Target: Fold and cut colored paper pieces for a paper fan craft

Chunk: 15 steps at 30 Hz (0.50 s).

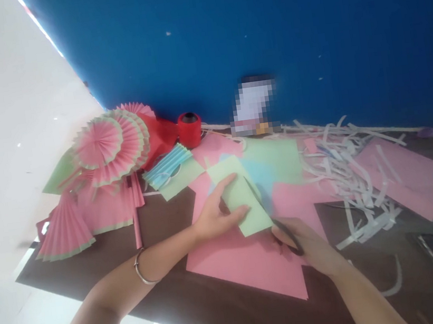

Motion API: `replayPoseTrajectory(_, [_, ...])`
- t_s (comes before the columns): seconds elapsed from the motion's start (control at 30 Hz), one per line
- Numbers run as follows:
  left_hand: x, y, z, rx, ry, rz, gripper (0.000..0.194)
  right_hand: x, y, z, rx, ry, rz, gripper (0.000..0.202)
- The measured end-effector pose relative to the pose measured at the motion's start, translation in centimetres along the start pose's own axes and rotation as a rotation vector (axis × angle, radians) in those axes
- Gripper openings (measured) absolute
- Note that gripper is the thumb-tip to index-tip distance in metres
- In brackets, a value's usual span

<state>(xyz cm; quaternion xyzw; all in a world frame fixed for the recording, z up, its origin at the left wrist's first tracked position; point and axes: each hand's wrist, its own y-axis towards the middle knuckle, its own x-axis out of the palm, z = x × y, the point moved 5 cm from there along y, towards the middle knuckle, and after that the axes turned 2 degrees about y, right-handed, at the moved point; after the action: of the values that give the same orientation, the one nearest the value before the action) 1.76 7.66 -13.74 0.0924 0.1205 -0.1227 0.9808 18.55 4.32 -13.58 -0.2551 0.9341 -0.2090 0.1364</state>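
My left hand grips a light green sheet of paper by its left side, thumb on top. In my right hand is a pair of scissors with dark handles, the fingers wrapped round them. The blades lie along the right part of the green paper, pointing away from me; whether they are parted I cannot tell. Under both hands lies a large pink sheet of paper. Beyond the green piece, a light blue sheet and another green sheet overlap on the table.
Pleated pink and green paper fans are heaped at the left. Behind stand a red roll and a blurred-out upright object by the blue wall. Many white paper strips and pink sheets cover the right side.
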Motion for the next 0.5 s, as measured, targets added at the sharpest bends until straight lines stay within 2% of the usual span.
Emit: replayPoseTrajectory(0.5, [-0.09, 0.04, 0.04, -0.005, -0.035, -0.011, 0.068, -0.15, 0.1, 0.57, 0.039, 0.012, 0.016, 0.044])
